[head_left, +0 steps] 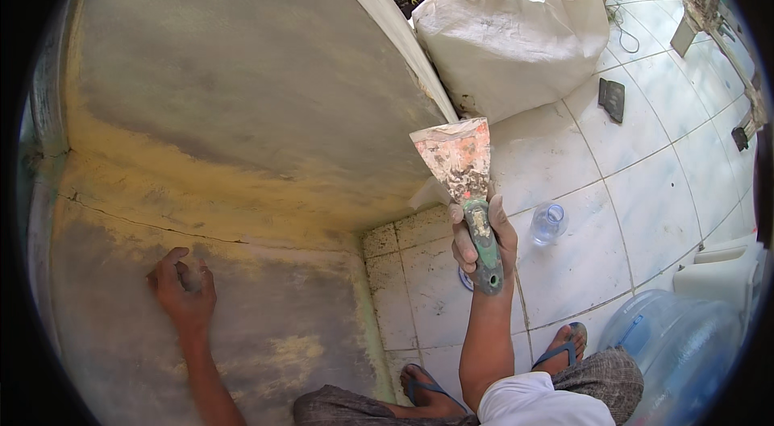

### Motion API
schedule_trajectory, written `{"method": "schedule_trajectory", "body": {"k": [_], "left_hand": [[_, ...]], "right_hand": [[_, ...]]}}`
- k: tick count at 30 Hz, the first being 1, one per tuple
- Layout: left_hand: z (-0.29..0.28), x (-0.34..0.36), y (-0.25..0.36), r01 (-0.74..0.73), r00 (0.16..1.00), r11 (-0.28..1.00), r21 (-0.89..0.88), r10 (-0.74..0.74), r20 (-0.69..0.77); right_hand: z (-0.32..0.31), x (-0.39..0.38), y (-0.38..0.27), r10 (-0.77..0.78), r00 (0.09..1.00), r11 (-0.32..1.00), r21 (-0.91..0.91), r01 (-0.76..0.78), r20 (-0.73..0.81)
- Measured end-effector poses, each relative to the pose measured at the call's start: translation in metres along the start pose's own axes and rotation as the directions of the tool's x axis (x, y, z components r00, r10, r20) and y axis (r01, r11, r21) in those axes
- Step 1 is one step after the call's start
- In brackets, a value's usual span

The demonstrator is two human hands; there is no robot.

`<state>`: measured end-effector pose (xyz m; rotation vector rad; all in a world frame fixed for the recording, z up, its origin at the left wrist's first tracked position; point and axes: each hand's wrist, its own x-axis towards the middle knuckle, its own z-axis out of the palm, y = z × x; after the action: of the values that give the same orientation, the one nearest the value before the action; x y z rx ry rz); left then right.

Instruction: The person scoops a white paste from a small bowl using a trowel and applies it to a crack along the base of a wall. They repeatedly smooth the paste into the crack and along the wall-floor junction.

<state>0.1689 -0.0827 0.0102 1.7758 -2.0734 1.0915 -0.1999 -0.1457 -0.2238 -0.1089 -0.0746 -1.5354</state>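
My right hand (504, 236) is closed round the green and dark handle of a putty knife (459, 156). Its wide blade points up and away, spotted with orange, grey and dark residue. Pale dust coats the fingers of that hand. At the left, my left hand (189, 293) is by the grey and yellow-stained wall surface (266, 305), below a dark crack (145, 222) that runs across a yellowish band. Its fingers are bent and apart, with a gap between thumb and forefinger; I see nothing clearly held in them.
A bulky white sack (516, 31) stands on the white tiled floor (564, 281) at the far side. A small clear plastic bottle (549, 223) is right of my right hand. A large bluish water jug (681, 345) and a white container (717, 281) are near right. A dark flat piece (612, 99) lies farther off.
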Motion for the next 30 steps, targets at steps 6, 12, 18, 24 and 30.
{"method": "schedule_trajectory", "body": {"k": [6, 12, 18, 24, 30], "left_hand": [[0.004, 0.000, -0.006, -0.029, 1.000, 1.000, 0.005, 0.029, 0.002], [-0.004, 0.000, -0.002, -0.001, 0.999, 0.999, 0.035, 0.000, 0.039], [0.002, -0.008, 0.006, 0.015, 0.998, 0.999, 0.043, -0.018, 0.054], [-0.020, -0.009, -0.004, -0.033, 0.999, 0.999, 0.043, 0.032, 0.022], [-0.012, 0.015, -0.012, 0.053, 0.992, 0.994, 0.099, -0.041, -0.122]], "right_hand": [[0.054, 0.024, 0.016, 0.008, 0.963, 0.992, -0.122, -0.043, -0.271], [0.120, 0.057, 0.011, -0.043, 0.946, 0.999, 0.010, 0.049, -0.322], [0.146, 0.059, 0.019, -0.065, 0.997, 0.998, -0.009, 0.065, -0.039], [0.132, 0.020, 0.066, 0.187, 0.775, 0.960, 0.054, -0.273, 0.603], [0.031, 0.012, 0.166, 0.477, 0.787, 0.852, -0.427, -0.303, 0.392]]}}
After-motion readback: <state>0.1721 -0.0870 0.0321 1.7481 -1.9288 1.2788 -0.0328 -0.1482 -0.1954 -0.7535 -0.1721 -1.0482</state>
